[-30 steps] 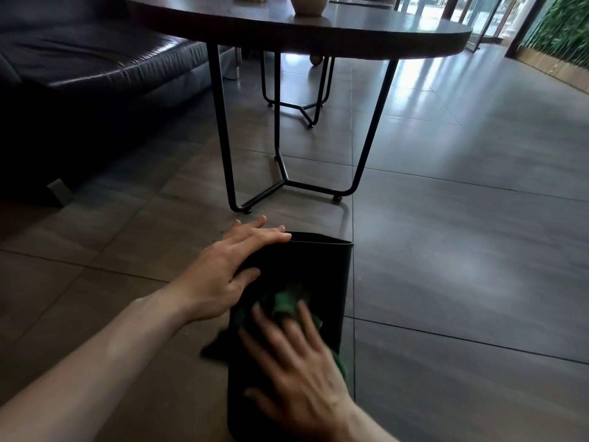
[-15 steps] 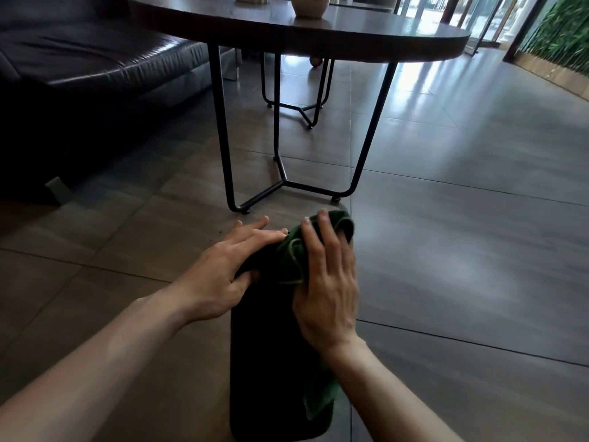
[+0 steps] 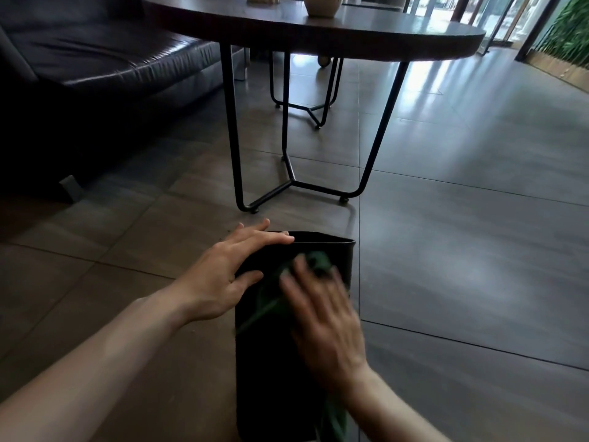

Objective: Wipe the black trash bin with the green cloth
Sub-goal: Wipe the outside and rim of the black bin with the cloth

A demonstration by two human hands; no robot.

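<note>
- On the tiled floor (image 3: pixel 462 250), just in front of the round worktop's black metal legs (image 3: pixel 234 138), stands the black trash bin (image 3: pixel 267 362), upright, seen from above.
- Left hand (image 3: pixel 223 275): flat against the bin's left upper edge, fingers (image 3: pixel 271 240) spread and extended, thumb on the near face; nothing gripped.
- Right hand (image 3: pixel 325 327): motion-blurred, palm down, pressing the green cloth (image 3: pixel 318 261) against the bin's near face; fingers extended, not curled.
- Cloth bunches ahead of the fingertips near the rim; a strip trails below the wrist.
- Dark leather sofa (image 3: pixel 95 59) at left.
- Pale vase (image 3: pixel 320 4) on worktop (image 3: pixel 318 33).
</note>
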